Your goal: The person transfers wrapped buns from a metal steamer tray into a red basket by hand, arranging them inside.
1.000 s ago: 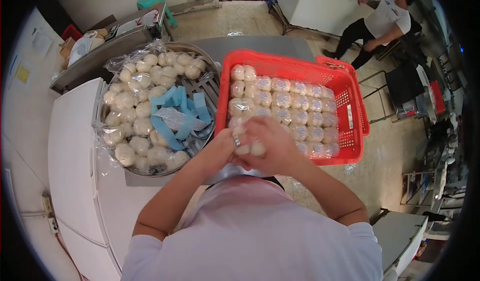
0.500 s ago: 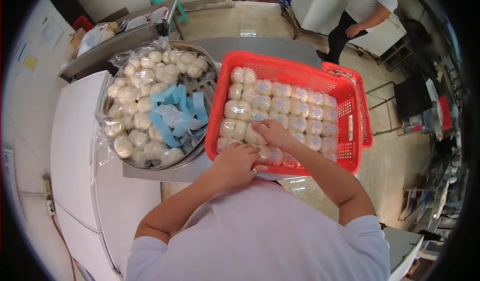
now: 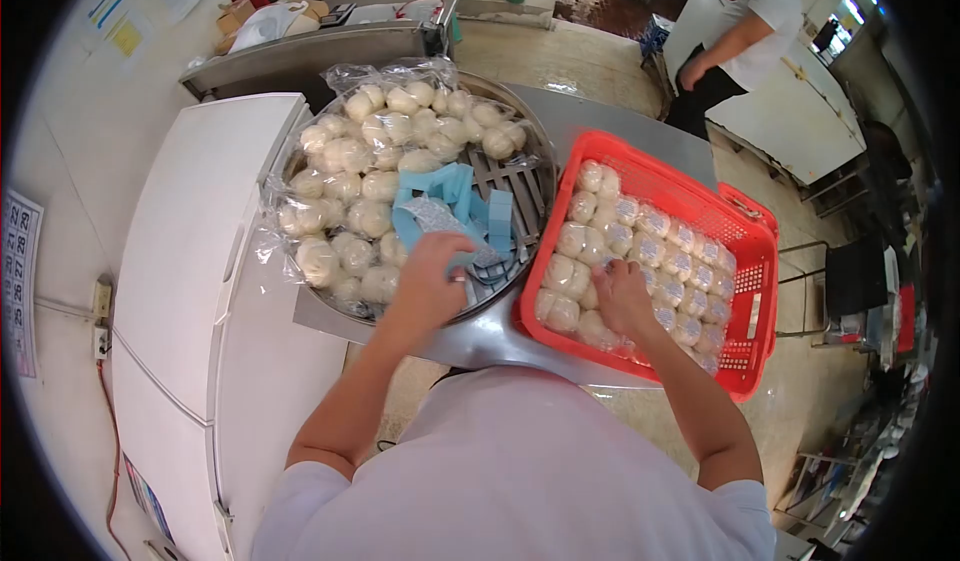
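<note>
A round metal tray (image 3: 548, 161) on the left bears several pale round buns (image 3: 345, 155) in clear plastic, with blue strips (image 3: 455, 189) and a patch of small white labels (image 3: 432, 215) on its slatted base. My left hand (image 3: 434, 273) is over the lower edge of the strips; its fingertips are partly hidden, and whether they grip anything does not show. On the right, a red basket (image 3: 765, 291) holds rows of wrapped buns (image 3: 672, 261), many with printed labels. My right hand (image 3: 622, 289) rests on the buns in its left part, fingers bent and a little apart.
Tray and basket stand on a metal table (image 3: 487, 339). A white fridge (image 3: 190, 231) is at the left, and a cluttered metal counter (image 3: 330, 41) behind. At the back right a person (image 3: 760, 31) stands by a white chest (image 3: 800, 111). A black chair (image 3: 858, 276) is at the right.
My left hand has left the basket and moved left to the blue strips. My right hand stays on the basket's buns. The view has turned left, and the person in back has shifted.
</note>
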Tool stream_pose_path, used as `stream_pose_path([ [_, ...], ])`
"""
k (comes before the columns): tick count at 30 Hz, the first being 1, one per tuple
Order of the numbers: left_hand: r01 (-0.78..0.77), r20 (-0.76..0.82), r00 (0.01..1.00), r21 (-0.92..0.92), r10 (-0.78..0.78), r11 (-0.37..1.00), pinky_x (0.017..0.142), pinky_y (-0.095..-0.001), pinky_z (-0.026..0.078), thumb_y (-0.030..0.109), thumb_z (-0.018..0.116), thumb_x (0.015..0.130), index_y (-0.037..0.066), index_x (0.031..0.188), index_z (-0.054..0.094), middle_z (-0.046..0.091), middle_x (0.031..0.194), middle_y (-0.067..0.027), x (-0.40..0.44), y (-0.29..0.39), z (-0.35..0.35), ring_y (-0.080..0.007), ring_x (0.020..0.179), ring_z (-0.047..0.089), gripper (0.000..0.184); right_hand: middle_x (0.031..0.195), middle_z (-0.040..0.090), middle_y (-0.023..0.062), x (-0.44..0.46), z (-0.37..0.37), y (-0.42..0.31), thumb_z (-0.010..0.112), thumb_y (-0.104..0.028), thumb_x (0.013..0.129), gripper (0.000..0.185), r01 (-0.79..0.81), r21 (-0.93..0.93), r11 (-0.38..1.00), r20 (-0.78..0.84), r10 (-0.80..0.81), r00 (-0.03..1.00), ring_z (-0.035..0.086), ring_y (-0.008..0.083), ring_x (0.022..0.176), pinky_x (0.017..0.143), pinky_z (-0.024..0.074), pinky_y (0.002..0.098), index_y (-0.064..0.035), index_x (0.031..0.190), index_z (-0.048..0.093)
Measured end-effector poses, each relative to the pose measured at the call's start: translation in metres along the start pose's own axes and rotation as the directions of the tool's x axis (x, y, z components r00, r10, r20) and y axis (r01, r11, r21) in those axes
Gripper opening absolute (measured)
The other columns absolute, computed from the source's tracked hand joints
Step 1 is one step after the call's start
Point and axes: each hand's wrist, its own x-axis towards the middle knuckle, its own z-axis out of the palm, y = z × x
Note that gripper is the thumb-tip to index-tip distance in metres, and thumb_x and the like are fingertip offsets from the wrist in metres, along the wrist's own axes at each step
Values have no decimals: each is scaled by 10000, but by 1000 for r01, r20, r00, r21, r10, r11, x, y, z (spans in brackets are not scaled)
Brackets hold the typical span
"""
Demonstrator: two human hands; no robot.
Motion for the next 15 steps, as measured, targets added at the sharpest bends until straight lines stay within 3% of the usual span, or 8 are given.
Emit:
stream_pose_path([
  [3,42,214,971,297,-110,954,977,-462,526,-1,722,757,95,1198,671,626,1273,-164,-20,-59,-55,-373,1207,595,454,1334,549,364,-2,8,7,485,-510,1074,691,19,-5,1000,-53,-20,998,531,511,1268,1087,435,561,106,1383,535],
  [5,130,257,924,489,-284,863,1011,-493,490,7,713,756,52,1149,673,649,1221,-214,-39,-77,-66,-416,1209,579,397,1354,539,367,-4,7,11,486,-505,1074,689,5,6,1000,-97,-4,995,530,513,1263,1096,428,565,103,1394,528],
  [7,214,303,882,425,-361,879,946,-497,513,43,745,758,51,1045,701,686,1129,-198,-35,-72,-79,-388,1148,623,291,1369,528,361,-10,13,15,494,-493,1075,666,-16,60,998,-70,21,997,512,511,1274,1107,416,557,91,1391,535],
  [9,97,305,928,355,-214,930,893,-478,538,39,757,773,42,950,721,721,990,-172,-32,-107,-83,-367,1014,676,181,1379,524,356,-2,1,13,508,-497,1070,659,-40,98,994,-125,53,991,501,505,1282,1112,410,555,80,1387,544],
  [12,215,91,970,92,-224,972,858,-424,555,-28,741,787,25,878,716,715,859,-142,-34,-95,-89,-338,903,708,108,1389,537,323,-5,0,10,567,-515,1046,655,-50,112,992,-214,74,974,496,480,1299,1110,411,559,56,1366,573],
  [15,151,-4,989,-58,-151,987,800,-359,562,-119,707,773,21,921,728,732,887,-141,-35,-98,-90,-294,840,722,204,1396,547,311,-14,-14,-3,598,-454,1039,622,-26,93,995,-315,55,948,504,475,1312,1115,427,538,68,1376,565],
])
